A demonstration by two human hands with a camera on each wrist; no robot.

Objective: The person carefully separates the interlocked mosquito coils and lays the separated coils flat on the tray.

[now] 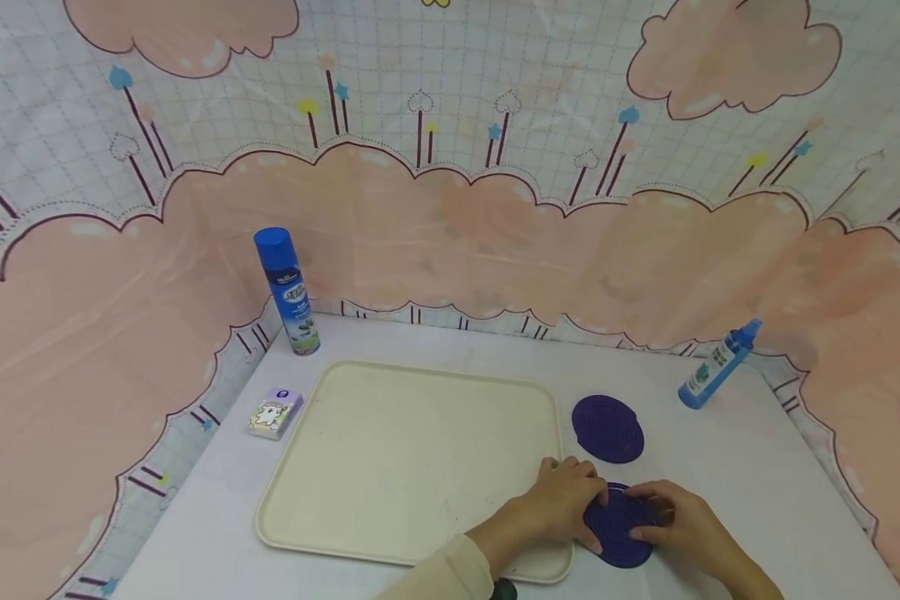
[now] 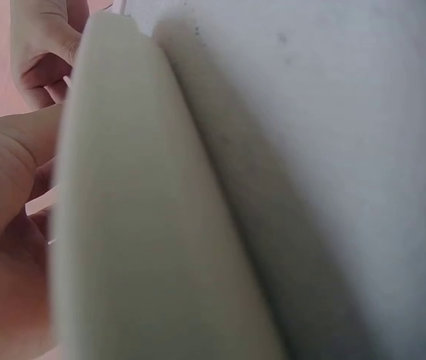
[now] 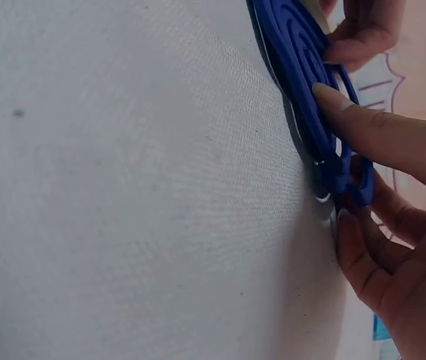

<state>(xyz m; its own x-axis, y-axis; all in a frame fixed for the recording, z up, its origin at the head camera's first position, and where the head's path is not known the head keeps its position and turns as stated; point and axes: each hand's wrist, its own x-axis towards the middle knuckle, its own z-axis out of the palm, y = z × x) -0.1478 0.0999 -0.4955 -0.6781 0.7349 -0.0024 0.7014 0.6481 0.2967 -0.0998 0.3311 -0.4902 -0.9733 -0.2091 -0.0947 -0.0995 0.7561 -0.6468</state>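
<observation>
head view: we have the near coil point(image 1: 619, 533) between both hands, just beside the right edge of the tray point(image 1: 405, 475) and over the table point(image 1: 765, 492). our left hand point(image 1: 566, 502) reaches across the tray's rim and pinches the coil's left side, index finger at the upper edge and thumb lower down; how its other fingers lie we cannot tell. our right hand point(image 1: 686, 527) pinches the opposite side. right wrist view shows that grip best: thumb pressed on the coil's face, fingers curled under its outer end, some strands standing at different levels. left wrist view is mostly tray rim, so it adds little about the left fingertips.

we judge the step in hand to be working the coil's nested strands apart, since both hands hold one piece from opposite sides; whether any strand is free we cannot tell. the next move seems to call for gentle, even force, the left hand steadying one strand while the right eases another up bit by bit, as so thin a spiral may well snap if hurried. the far coil point(image 1: 608, 428) lies flat on the table, beyond our hands and apart from the near one. box point(image 1: 276, 413) and can point(image 1: 294, 292) sit left of the tray, bottle point(image 1: 715, 370) to the right.
</observation>
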